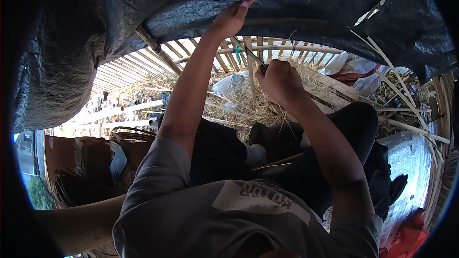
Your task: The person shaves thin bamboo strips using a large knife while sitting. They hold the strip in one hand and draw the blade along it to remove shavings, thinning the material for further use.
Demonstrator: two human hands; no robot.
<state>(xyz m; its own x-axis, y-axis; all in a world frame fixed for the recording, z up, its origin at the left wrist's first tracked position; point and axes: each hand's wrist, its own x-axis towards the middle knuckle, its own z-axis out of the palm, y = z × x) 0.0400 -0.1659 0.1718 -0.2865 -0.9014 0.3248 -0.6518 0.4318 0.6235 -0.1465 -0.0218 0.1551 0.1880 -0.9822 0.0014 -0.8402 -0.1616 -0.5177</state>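
Nearest is the person's grey T-shirt (181, 220), with a pale printed panel across the chest. At the near right lies a red plastic bag (404, 239); at the near left a thick bamboo pole (86, 220) runs in from the side.

A little farther, brown woven baskets (93, 160) stand at the left with a pale blue flat piece (117, 162) against them, and a silvery sheet (406, 162) spreads at the right. Between them the person sits with legs bent in dark trousers (351, 124), a grey sock (256, 155) showing between the knees.

Beyond the legs, the right hand (283, 82) is closed around the dark handle of a knife (255, 58), whose narrow blade slants far and to the left. A thin bamboo strip (250, 74) stands roughly upright in the middle, just left of the right hand, and the blade crosses it in this view; whether the two touch cannot be told. The left hand (232, 19) is raised farther out, its thumb extended; the other fingers are mostly hidden, so I cannot tell whether it grips anything.

Loose straw-like shavings (229, 120) cover the ground past the feet, with clear plastic (228, 86) among them. Long pale strips (399, 79) lean at the right, near a white sack (351, 67). Farthest are a slatted bamboo fence (138, 70) and a black tarpaulin (296, 12), torn at its right.
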